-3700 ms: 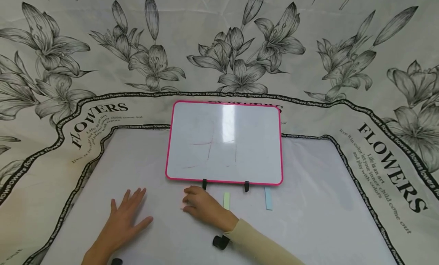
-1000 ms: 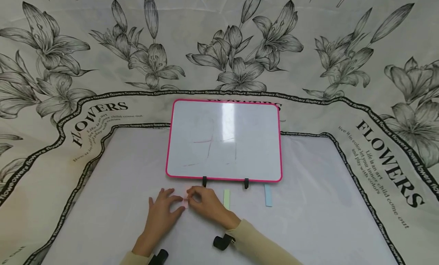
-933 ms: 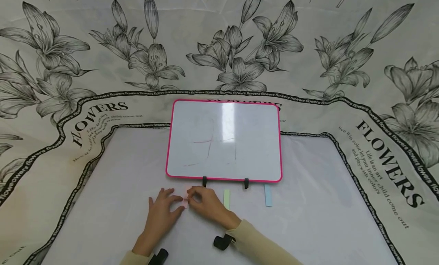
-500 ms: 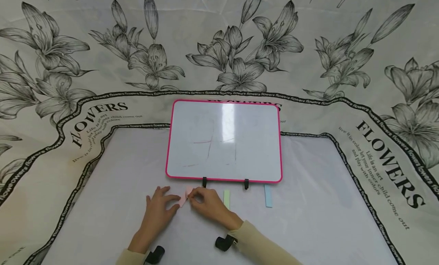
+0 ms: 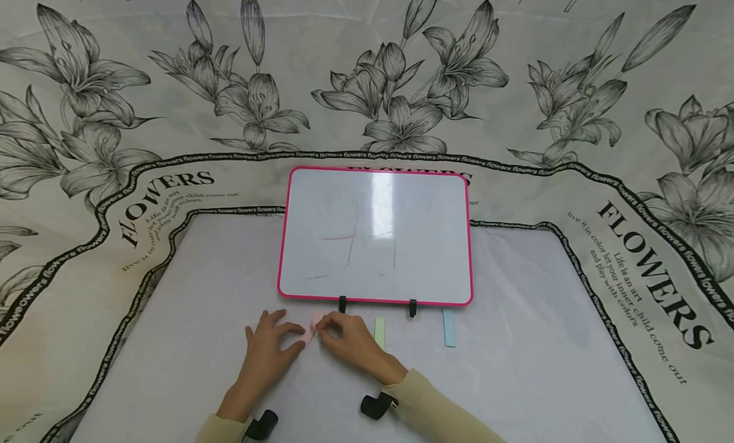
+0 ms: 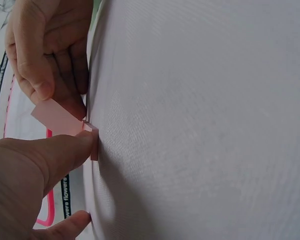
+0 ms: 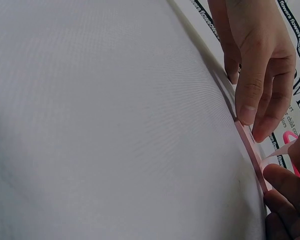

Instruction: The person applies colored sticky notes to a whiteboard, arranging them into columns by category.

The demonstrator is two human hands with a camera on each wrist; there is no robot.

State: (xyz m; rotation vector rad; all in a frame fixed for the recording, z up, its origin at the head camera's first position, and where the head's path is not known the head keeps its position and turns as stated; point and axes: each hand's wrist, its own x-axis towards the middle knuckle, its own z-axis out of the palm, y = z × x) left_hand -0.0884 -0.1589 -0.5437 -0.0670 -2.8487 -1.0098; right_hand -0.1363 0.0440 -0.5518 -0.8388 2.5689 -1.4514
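A narrow pink sticky note pad (image 5: pixel 308 335) lies on the white cloth below the whiteboard, its thickness showing in the right wrist view. My left hand (image 5: pixel 259 357) holds it at its left end between thumb and forefinger, the other fingers spread. From the right, my right hand (image 5: pixel 354 348) pinches a pink sticky note (image 6: pixel 55 116) between thumb and fingertips. That note is lifted at an angle, its lower end still meeting the pad (image 6: pixel 94 146). A green strip (image 5: pixel 380 332) lies partly behind the right wrist, and a blue strip (image 5: pixel 449 328) farther right.
A whiteboard (image 5: pixel 327 201) with a pink frame and faint red lines stands on black feet (image 5: pixel 413 308) just beyond the hands. White cloth (image 5: pixel 516 341) with a printed flower border covers the table. Black wrist cameras (image 5: pixel 375 406) sit below both wrists.
My left hand has come in from the left, where it lay spread, to the pink pad. The pinched note has lifted away from the pad. During the last half second hardly anything moves.
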